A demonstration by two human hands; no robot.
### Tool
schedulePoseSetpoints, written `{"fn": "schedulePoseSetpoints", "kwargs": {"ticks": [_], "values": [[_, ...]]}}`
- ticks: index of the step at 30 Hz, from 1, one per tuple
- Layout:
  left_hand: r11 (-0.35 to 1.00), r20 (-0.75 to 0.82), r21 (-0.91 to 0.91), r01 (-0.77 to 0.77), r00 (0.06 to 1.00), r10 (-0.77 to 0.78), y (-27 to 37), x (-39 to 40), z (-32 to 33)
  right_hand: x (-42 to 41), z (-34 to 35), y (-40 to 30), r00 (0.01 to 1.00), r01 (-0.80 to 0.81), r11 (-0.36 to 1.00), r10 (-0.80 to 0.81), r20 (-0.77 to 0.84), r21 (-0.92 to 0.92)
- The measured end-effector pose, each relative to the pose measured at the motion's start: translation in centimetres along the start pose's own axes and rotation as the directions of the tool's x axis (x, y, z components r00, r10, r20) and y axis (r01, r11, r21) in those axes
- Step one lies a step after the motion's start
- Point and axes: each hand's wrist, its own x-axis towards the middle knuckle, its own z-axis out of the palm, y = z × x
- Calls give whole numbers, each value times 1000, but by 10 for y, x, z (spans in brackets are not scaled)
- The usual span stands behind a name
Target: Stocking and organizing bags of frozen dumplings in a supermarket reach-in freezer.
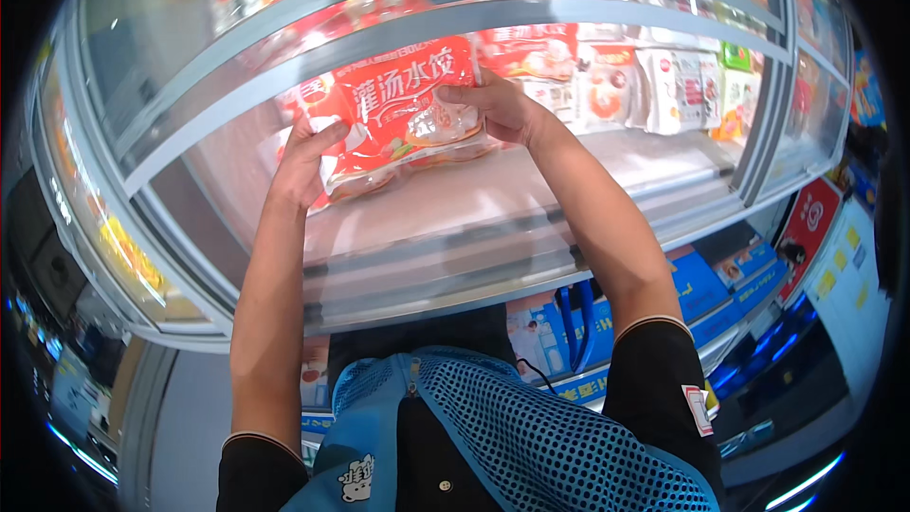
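A red and white plastic bag of frozen dumplings [398, 110] is held between my two hands inside a display freezer. My left hand [307, 160] grips its left end, thumb on the front. My right hand [498, 105] grips the right end, thumb also on the front; the fingers behind the bag are hidden. Another red dumpling bag [530, 50] lies behind my right hand. Farther right stand a white bag with a round food picture [606, 89] and a white and grey food bag [679, 89].
Metal-framed glass doors [455, 25] surround the opening above my hands. The freezer's front sill [441, 263] runs below my forearms. Yellow packs [131, 252] show behind glass at the left. Blue boxes [700, 288] and a blue strap [579, 327] are below the freezer.
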Motion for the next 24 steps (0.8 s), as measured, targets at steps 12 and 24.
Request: {"fn": "schedulePoseSetpoints", "kwargs": {"ticks": [12,24], "values": [[959,-440,282,18,891,113,6,-14,-112,74,93,30,997,20,988,-31,-70,-153],[766,-540,624,-154,624,565,21,54,-128,164,85,37,941,277,869,-331,-65,-411]]}}
